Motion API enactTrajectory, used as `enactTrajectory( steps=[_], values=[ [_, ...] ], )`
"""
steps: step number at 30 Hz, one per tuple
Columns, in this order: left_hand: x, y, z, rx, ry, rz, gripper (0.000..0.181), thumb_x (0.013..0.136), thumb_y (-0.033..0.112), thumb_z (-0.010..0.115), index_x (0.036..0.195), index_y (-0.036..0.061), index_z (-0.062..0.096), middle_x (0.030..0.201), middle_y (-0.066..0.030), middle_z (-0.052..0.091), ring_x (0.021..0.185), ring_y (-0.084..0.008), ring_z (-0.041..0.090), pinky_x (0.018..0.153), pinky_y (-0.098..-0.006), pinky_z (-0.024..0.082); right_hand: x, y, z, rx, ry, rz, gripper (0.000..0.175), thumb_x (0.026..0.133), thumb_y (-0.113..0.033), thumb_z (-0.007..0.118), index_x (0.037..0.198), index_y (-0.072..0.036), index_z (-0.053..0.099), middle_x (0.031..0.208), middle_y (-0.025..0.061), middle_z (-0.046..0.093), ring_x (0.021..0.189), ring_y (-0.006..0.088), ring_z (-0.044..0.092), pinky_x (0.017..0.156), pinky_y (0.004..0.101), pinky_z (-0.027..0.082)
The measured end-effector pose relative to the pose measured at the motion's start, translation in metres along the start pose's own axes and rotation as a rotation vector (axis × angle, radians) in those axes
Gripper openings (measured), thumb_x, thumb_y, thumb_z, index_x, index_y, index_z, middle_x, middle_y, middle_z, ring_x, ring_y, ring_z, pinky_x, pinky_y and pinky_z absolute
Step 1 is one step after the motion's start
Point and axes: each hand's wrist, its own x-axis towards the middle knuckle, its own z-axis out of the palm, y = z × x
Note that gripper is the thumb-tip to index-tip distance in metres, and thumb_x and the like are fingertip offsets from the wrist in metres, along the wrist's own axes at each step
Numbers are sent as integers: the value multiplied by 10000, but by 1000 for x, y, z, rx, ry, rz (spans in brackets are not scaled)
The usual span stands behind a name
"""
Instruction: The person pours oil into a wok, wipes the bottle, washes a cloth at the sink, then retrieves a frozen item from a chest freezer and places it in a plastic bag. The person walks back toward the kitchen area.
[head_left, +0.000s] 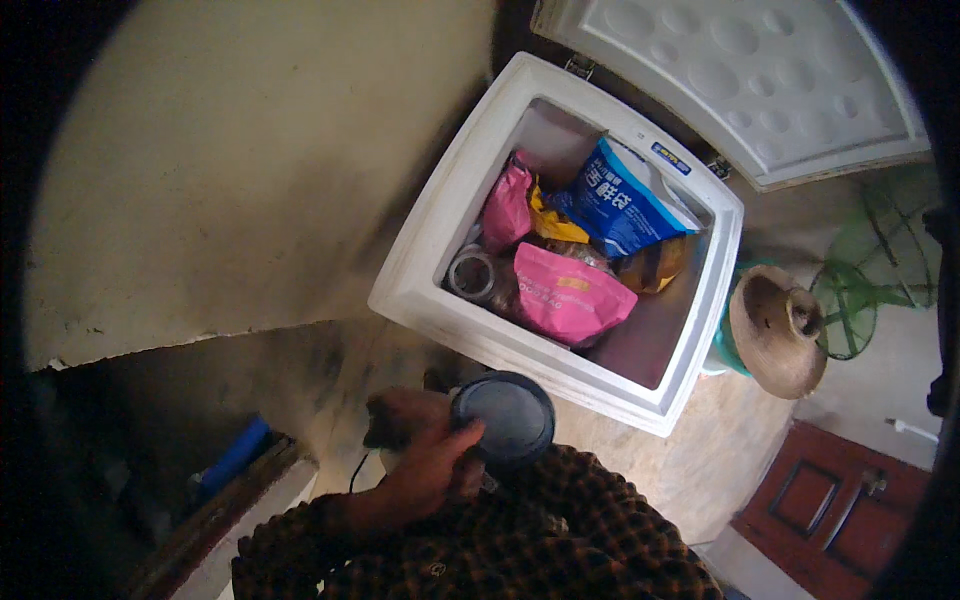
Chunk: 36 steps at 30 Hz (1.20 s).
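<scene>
My left hand (424, 469) is at a round jar-like container with a dark lid (504, 416), its fingers at the near left rim. My right hand is out of sight; a checked sleeve (600, 487) reaches up to the container's near side. Just beyond stands a white chest freezer (420, 281) with its lid (735, 75) raised. Inside lie a pink food bag (574, 296), a second pink bag (508, 206), a blue and white packet (622, 199), a yellow packet (555, 217) and an orange-brown package (656, 262). A clear round container (471, 275) sits at the left corner.
A woven hat (780, 337) rests right of the freezer, by a green round mesh thing (847, 307). A reddish panelled door or cabinet front (832, 510) is at lower right. A plain wall (247, 150) rises on the left. A blue cylinder (234, 454) lies at lower left.
</scene>
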Motion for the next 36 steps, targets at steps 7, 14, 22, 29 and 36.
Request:
enactTrajectory(
  steps=[7,14,22,29,36],
  values=[
    [24,3,26,113,27,57,197,975,303,560,1030,116,530,634,7,453,487,-108,444,431,-273,363,18,-10,-14,333,112,130,515,927,-477,542,1239,-68,567,1110,150,634,973,319,634,862,503,508],
    [28,17,31,102,-69,125,221,985,294,540,1125,124,531,732,7,526,498,-100,425,428,-257,333,9,-30,-24,465,-103,-50,391,956,-339,531,1201,-37,566,1137,183,616,1011,334,613,913,458,495],
    [-36,44,-42,-256,127,184,268,974,359,544,1048,102,543,581,6,467,405,-97,372,377,-255,293,-15,-35,-25,-545,23,-295,472,871,-207,644,1290,-19,538,1272,146,584,1147,262,569,991,363,443],
    [-54,51,-91,-113,-11,252,307,991,361,504,1124,88,550,700,-33,570,446,-130,472,377,-252,322,-22,-68,25,-463,14,-392,426,920,-251,605,1266,-5,577,1297,102,580,1166,211,552,994,328,432],
    [-42,23,-108,-324,213,386,479,1014,378,434,1412,112,414,954,-88,636,663,-211,628,732,-326,501,-48,-75,42,-934,-37,-261,334,921,-181,580,1206,-10,612,1264,101,599,1140,211,567,989,340,444]
  ],
)
